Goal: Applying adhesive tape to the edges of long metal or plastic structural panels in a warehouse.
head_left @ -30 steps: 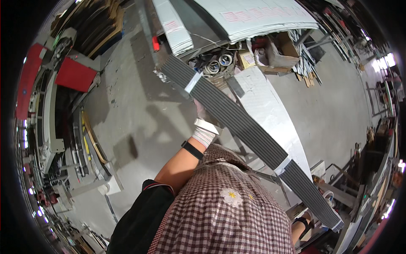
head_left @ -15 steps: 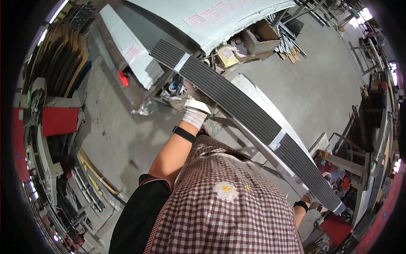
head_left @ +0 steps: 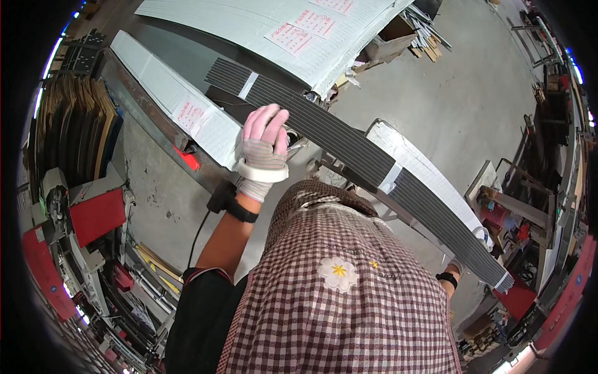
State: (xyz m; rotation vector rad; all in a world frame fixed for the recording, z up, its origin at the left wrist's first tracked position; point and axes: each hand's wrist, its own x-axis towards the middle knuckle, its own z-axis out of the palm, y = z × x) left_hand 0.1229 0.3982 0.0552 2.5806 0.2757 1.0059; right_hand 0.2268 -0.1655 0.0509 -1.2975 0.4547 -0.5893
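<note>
- I judged the bundling done: the bundle of dark strips (head_left: pixel 339 137) had a pale band near its far end, another (head_left: pixel 391 177) farther along and a third at the near end. Placing it looked unfinished, with both hands at it; anything further left to do, I couldn't tell.
- The bundle slanted from the near edge of the large white-wrapped stack (head_left: pixel 249 25) outward to the person's right. Whether its far end rested on the grey surface (head_left: pixel 177 56) beside that stack, I couldn't see.
- The left hand (head_left: pixel 265 137), gloved, was on the person's side of the stack, its bent fingers close together. They overlapped the bundle's near edge; with the palm hidden, I couldn't tell whether they gripped it. A white ring (head_left: pixel 262 173) circled that wrist.
- The right hand (head_left: pixel 458 265), well apart from the stack, was mostly hidden beneath the bundle's near end; its grip couldn't be judged.
- A slender white package (head_left: pixel 174 93) lay left of the stack.
</note>
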